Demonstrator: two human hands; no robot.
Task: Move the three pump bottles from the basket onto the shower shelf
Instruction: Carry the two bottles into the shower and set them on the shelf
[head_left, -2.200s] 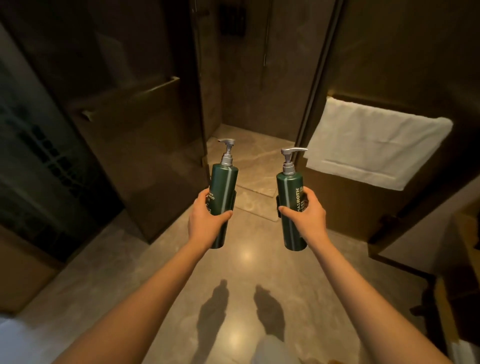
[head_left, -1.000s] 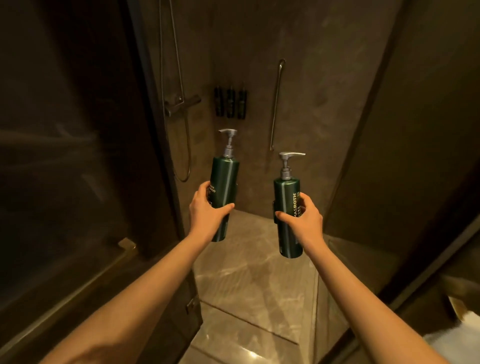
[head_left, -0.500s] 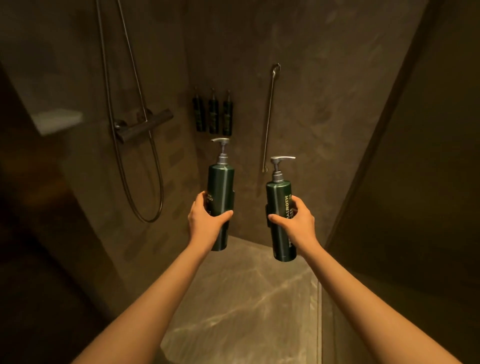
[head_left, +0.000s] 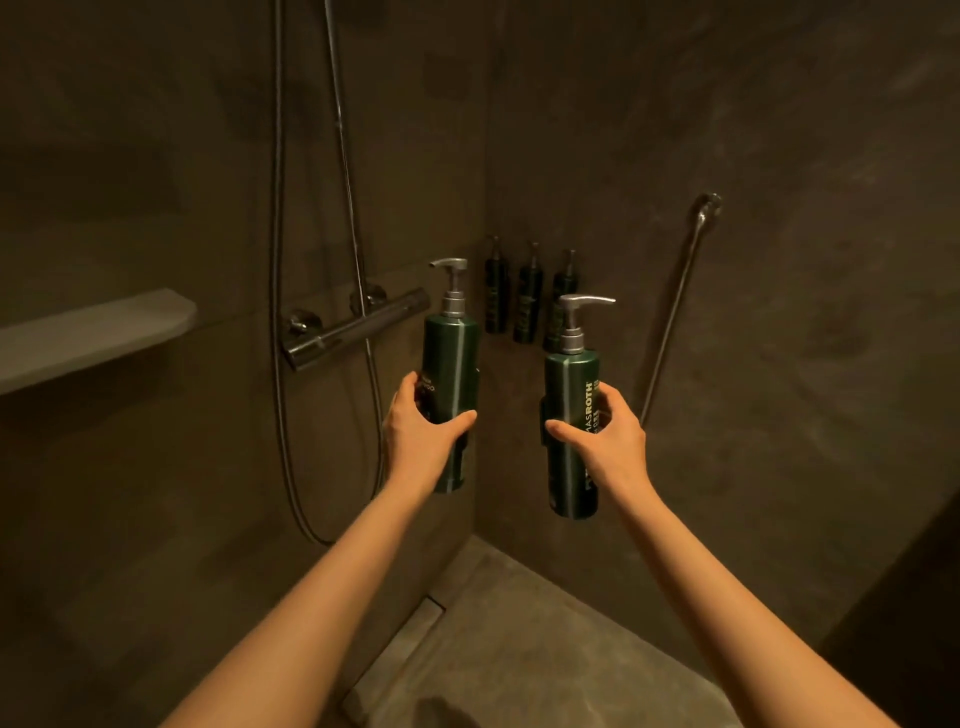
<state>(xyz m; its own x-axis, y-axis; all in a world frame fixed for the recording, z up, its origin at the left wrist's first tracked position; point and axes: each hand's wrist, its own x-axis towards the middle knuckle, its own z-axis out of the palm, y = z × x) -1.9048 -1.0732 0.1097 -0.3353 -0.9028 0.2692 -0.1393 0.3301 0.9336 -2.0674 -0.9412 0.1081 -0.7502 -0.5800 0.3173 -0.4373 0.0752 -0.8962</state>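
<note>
- Shower stall now fills the view; bathroom floor, towel and glass door seen earlier are gone, so the carry is nearly done, placing still to come.
- Left hand (head_left: 421, 436) wrapped tight round left pump bottle (head_left: 451, 374), upright, arm stretched forward.
- Right hand (head_left: 605, 441) clamped on right pump bottle (head_left: 571, 431), upright, held a bit lower, at 3 o'clock of the left one.
- Shower shelf (head_left: 98, 332) bare, at 9 o'clock, well apart from both bottles.
- Mixer bar (head_left: 358, 327) between shelf and left bottle; three wall-mounted bottles (head_left: 527, 299) at 12 o'clock behind.
- Third bottle and basket not in view.
</note>
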